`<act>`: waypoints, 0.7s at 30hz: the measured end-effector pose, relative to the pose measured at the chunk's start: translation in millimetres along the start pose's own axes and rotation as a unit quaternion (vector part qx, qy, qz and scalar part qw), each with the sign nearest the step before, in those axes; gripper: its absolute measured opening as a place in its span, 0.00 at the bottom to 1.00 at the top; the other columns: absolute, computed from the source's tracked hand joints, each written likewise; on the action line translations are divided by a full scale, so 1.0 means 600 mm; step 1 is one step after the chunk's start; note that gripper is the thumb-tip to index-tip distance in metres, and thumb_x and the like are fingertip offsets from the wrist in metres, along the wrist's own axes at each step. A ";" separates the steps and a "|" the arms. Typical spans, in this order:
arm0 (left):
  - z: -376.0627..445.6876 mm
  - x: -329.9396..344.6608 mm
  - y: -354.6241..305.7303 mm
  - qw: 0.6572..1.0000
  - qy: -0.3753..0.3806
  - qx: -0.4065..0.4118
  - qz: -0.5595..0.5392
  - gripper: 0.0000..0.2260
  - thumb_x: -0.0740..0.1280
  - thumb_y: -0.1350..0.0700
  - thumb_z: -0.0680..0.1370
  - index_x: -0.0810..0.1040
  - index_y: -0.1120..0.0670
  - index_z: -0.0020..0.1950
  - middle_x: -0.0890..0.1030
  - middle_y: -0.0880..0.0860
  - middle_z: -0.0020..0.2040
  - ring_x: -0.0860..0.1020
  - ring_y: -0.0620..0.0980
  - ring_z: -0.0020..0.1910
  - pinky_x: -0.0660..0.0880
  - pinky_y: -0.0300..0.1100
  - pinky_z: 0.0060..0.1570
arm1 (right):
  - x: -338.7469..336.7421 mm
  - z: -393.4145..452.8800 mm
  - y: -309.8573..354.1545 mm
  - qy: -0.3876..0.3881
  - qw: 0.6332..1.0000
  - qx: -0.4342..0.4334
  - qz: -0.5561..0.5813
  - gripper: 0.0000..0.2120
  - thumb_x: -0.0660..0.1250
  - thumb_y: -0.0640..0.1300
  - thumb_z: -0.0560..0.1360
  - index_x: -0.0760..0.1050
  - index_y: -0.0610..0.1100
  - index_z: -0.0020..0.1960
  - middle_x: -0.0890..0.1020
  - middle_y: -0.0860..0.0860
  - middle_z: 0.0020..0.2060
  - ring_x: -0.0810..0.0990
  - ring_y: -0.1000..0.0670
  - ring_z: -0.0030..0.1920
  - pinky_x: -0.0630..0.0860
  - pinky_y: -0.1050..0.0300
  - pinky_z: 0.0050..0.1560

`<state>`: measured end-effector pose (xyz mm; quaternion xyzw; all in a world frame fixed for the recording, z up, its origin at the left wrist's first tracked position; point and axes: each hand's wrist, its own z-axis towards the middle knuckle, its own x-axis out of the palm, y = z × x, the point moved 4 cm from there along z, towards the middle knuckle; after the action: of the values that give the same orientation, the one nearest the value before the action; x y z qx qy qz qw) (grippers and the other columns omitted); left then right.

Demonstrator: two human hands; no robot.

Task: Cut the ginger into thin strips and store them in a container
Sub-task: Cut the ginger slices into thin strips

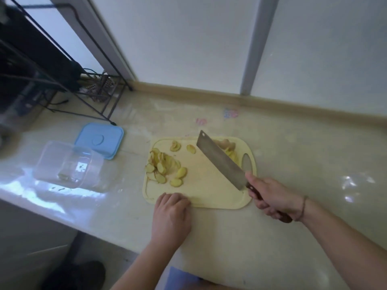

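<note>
A pale yellow cutting board [211, 191] lies on the counter. Thin ginger slices [162, 166] are heaped on its left side, and a few loose slices [191, 149] lie farther back. An uncut ginger piece [226, 144] sits at the board's far right, partly hidden behind the cleaver [219, 160]. My right hand [272, 197] grips the cleaver's dark handle, the blade raised above the board. My left hand [171, 216] rests at the board's near edge with fingers curled, holding nothing. A clear plastic container [67, 164] stands left of the board, its blue lid [100, 140] behind it.
A black wire rack [62, 65] with dark items stands at the back left of the beige counter [303, 143]. A wall with a low backsplash runs behind. The counter's front edge drops off at the lower left.
</note>
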<state>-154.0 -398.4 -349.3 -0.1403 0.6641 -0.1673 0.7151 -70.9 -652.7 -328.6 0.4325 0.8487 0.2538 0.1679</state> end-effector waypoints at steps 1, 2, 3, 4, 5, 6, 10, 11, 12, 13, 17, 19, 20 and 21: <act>0.003 -0.003 -0.002 1.000 -0.005 -0.004 -0.007 0.12 0.62 0.56 0.72 0.86 0.53 0.41 0.83 0.49 0.42 0.81 0.54 0.41 0.78 0.47 0.48 | 0.004 -0.003 0.003 0.007 1.000 -0.008 -0.019 0.25 0.52 0.67 0.82 0.64 0.47 0.38 0.63 0.52 0.23 0.58 0.55 0.19 0.57 0.67 0.19; 0.008 -0.010 -0.004 0.999 -0.022 -0.014 -0.021 0.12 0.62 0.57 0.72 0.86 0.54 0.43 0.84 0.49 0.44 0.82 0.55 0.42 0.79 0.46 0.47 | 0.010 -0.006 0.005 0.009 0.998 -0.024 -0.052 0.26 0.51 0.67 0.82 0.64 0.47 0.38 0.64 0.52 0.23 0.59 0.54 0.19 0.58 0.65 0.20; 0.014 -0.023 -0.007 0.997 -0.058 -0.027 -0.042 0.12 0.63 0.58 0.72 0.86 0.55 0.45 0.84 0.50 0.46 0.82 0.54 0.45 0.80 0.46 0.48 | 0.015 -0.011 0.008 0.001 0.993 -0.049 -0.104 0.28 0.51 0.70 0.80 0.64 0.47 0.38 0.66 0.51 0.24 0.62 0.53 0.21 0.60 0.61 0.21; 0.019 -0.040 -0.013 0.991 -0.111 -0.032 -0.067 0.11 0.63 0.60 0.73 0.85 0.55 0.47 0.84 0.51 0.48 0.82 0.53 0.48 0.79 0.45 0.50 | 0.019 -0.018 0.012 -0.018 0.981 -0.086 -0.175 0.32 0.48 0.75 0.77 0.64 0.47 0.37 0.68 0.51 0.26 0.65 0.51 0.23 0.65 0.54 0.25; 0.025 -0.058 -0.023 0.982 -0.165 -0.017 -0.092 0.10 0.64 0.61 0.74 0.84 0.56 0.50 0.82 0.53 0.50 0.80 0.52 0.51 0.78 0.44 0.53 | 0.023 -0.024 0.014 -0.034 0.960 -0.127 -0.248 0.37 0.44 0.80 0.72 0.65 0.46 0.36 0.70 0.51 0.27 0.68 0.51 0.26 0.68 0.49 0.30; 0.033 -0.076 -0.039 0.973 -0.202 0.020 -0.108 0.09 0.65 0.62 0.75 0.82 0.56 0.51 0.81 0.54 0.51 0.78 0.51 0.53 0.75 0.42 0.55 | 0.026 -0.027 0.013 -0.048 0.937 -0.162 -0.306 0.41 0.39 0.83 0.68 0.65 0.46 0.35 0.71 0.52 0.28 0.70 0.50 0.29 0.69 0.47 0.35; 0.073 -0.089 -0.092 0.972 -0.122 0.194 -0.054 0.05 0.68 0.57 0.75 0.82 0.56 0.48 0.81 0.52 0.49 0.77 0.54 0.54 0.72 0.48 0.58 | 0.041 -0.039 0.005 -0.100 0.864 -0.211 -0.446 0.31 0.43 0.74 0.77 0.69 0.50 0.42 0.79 0.50 0.38 0.81 0.47 0.43 0.66 0.51 0.39; 0.082 -0.077 -0.093 0.977 -0.073 0.199 -0.027 0.06 0.68 0.54 0.76 0.82 0.54 0.47 0.81 0.50 0.49 0.77 0.54 0.54 0.72 0.51 0.59 | 0.043 -0.043 0.005 -0.112 0.846 -0.212 -0.476 0.31 0.41 0.74 0.77 0.69 0.50 0.45 0.81 0.49 0.43 0.83 0.46 0.47 0.67 0.51 0.41; 0.090 -0.065 -0.091 0.982 -0.027 0.185 0.000 0.07 0.68 0.50 0.76 0.81 0.52 0.46 0.81 0.48 0.49 0.77 0.53 0.54 0.71 0.53 0.59 | 0.045 -0.044 0.004 -0.120 0.831 -0.217 -0.497 0.35 0.35 0.77 0.74 0.68 0.51 0.48 0.83 0.49 0.46 0.83 0.46 0.49 0.69 0.51 0.41; 0.096 -0.053 -0.089 0.986 0.016 0.164 0.024 0.08 0.66 0.47 0.77 0.80 0.50 0.45 0.80 0.46 0.48 0.77 0.52 0.54 0.70 0.54 0.60 | 0.045 -0.045 0.004 -0.126 0.819 -0.226 -0.512 0.42 0.26 0.79 0.67 0.67 0.52 0.48 0.83 0.50 0.48 0.84 0.46 0.49 0.69 0.51 0.41; 0.114 -0.028 -0.096 0.984 0.121 0.108 0.071 0.16 0.58 0.39 0.79 0.80 0.47 0.48 0.79 0.43 0.49 0.74 0.47 0.53 0.63 0.51 0.62 | 0.046 -0.048 0.005 -0.138 0.798 -0.223 -0.542 0.58 0.09 0.75 0.51 0.68 0.53 0.52 0.84 0.52 0.48 0.84 0.48 0.49 0.67 0.52 0.39; 0.122 -0.021 -0.104 0.977 0.173 0.086 0.088 0.23 0.52 0.35 0.79 0.80 0.46 0.55 0.78 0.43 0.55 0.72 0.47 0.58 0.60 0.50 0.63 | 0.050 -0.054 0.011 -0.121 0.786 -0.213 -0.567 0.51 0.21 0.77 0.67 0.72 0.51 0.57 0.84 0.50 0.51 0.84 0.47 0.51 0.67 0.52 0.40; 0.127 -0.017 -0.107 0.971 0.201 0.079 0.104 0.28 0.48 0.32 0.78 0.79 0.46 0.60 0.77 0.43 0.59 0.70 0.47 0.61 0.58 0.50 0.63 | 0.052 -0.055 0.014 -0.117 0.781 -0.210 -0.576 0.42 0.31 0.74 0.75 0.73 0.49 0.59 0.84 0.49 0.52 0.84 0.46 0.52 0.68 0.52 0.41; 0.131 -0.015 -0.110 0.964 0.224 0.075 0.119 0.32 0.44 0.30 0.77 0.77 0.45 0.65 0.75 0.43 0.62 0.68 0.48 0.65 0.58 0.51 0.64 | 0.053 -0.058 0.019 -0.118 0.780 -0.200 -0.581 0.35 0.38 0.71 0.81 0.73 0.48 0.60 0.84 0.49 0.53 0.84 0.46 0.52 0.68 0.52 0.41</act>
<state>-79.8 -456.0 -307.4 0.0350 0.8048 -0.1576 0.5712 -99.1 -630.6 -295.7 -0.1596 0.8427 0.2191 0.4653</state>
